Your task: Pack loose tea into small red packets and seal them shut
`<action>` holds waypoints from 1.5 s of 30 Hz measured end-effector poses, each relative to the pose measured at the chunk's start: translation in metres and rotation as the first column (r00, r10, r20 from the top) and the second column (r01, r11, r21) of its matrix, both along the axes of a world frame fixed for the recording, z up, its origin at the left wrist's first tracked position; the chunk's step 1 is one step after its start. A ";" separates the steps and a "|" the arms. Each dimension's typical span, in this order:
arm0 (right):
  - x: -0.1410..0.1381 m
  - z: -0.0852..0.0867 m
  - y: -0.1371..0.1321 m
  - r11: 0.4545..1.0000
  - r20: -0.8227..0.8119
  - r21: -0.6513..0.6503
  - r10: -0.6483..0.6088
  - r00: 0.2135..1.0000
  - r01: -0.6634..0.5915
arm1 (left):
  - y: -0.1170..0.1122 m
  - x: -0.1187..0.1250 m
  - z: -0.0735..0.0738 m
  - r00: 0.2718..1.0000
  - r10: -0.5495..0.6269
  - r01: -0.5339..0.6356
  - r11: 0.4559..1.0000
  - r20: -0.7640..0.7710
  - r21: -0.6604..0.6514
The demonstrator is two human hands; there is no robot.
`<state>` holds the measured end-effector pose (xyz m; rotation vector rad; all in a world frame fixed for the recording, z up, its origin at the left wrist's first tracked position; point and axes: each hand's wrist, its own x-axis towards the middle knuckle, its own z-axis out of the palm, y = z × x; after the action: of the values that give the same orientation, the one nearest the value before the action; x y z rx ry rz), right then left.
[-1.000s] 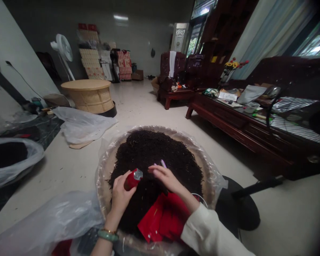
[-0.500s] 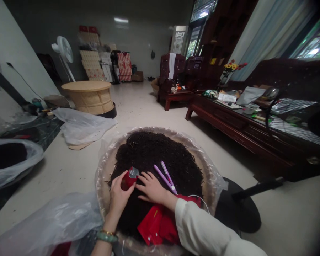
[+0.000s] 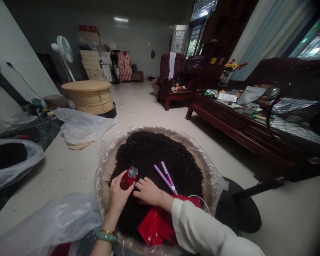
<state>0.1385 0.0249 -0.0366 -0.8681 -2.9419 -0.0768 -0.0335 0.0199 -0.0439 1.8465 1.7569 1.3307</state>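
A wide round tray (image 3: 104,170) lined with clear plastic holds a big heap of dark loose tea leaves (image 3: 154,153). My left hand (image 3: 118,195) grips a small red foil pouch (image 3: 128,177) with its silver mouth open, held over the heap's near edge. My right hand (image 3: 148,191) lies on the leaves just right of the pouch, fingers curled into the tea, pinching some. A purple clip-like tool (image 3: 166,176) lies on the leaves beside my right wrist. A pile of flat red pouches (image 3: 156,225) sits under my right forearm.
Crumpled clear plastic (image 3: 48,224) lies at the lower left. A bag of dark tea (image 3: 8,160) sits at far left. A round wicker table (image 3: 89,94) and fan (image 3: 62,49) stand behind. A long dark wooden table (image 3: 245,121) runs along the right, a black stool (image 3: 242,209) by the tray.
My right hand came down from above the heap onto the leaves beside the pouch and curled its fingers in. The purple tool, partly hidden before, now lies exposed. The left hand barely moved.
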 end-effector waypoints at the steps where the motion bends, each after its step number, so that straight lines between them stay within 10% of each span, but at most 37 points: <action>1: 0.000 0.000 0.001 1.000 -0.004 -0.005 -0.014 1.000 0.014 | 0.000 -0.001 0.000 1.000 0.005 -0.005 1.000 0.002 0.001; 11: 0.010 0.007 0.010 0.956 -0.220 -0.244 -0.217 0.951 0.161 | 0.002 -0.002 0.001 1.000 0.001 -0.001 1.000 0.021 -0.005; 13: 0.011 0.010 0.014 0.867 -0.474 -0.458 -0.423 0.772 0.194 | 0.002 -0.002 0.002 1.000 -0.002 0.002 1.000 0.025 0.000; 15: 0.011 0.013 0.019 0.709 -0.636 -0.701 -0.671 0.381 0.078 | 0.003 -0.001 0.003 1.000 0.001 -0.001 1.000 0.031 -0.005; 18: 0.011 0.014 0.027 0.529 -0.530 -0.833 -0.847 -0.044 -0.159 | 0.002 0.001 0.003 0.999 0.010 -0.009 1.000 0.040 -0.019; 28: 0.019 0.019 0.036 0.235 -0.064 -0.621 -0.966 -0.251 -0.748 | 0.000 0.011 -0.002 0.998 -0.050 0.050 0.999 0.048 -0.002; 45: 0.014 0.023 0.050 0.435 -0.077 -0.565 -0.874 -0.480 -0.702 | -0.007 0.021 0.000 0.994 -0.107 0.109 0.993 0.040 -0.050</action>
<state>0.1527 0.0747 -0.0132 -0.7155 -0.2028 1.5324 -0.0124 0.0133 -0.0439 1.8485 1.6335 1.2583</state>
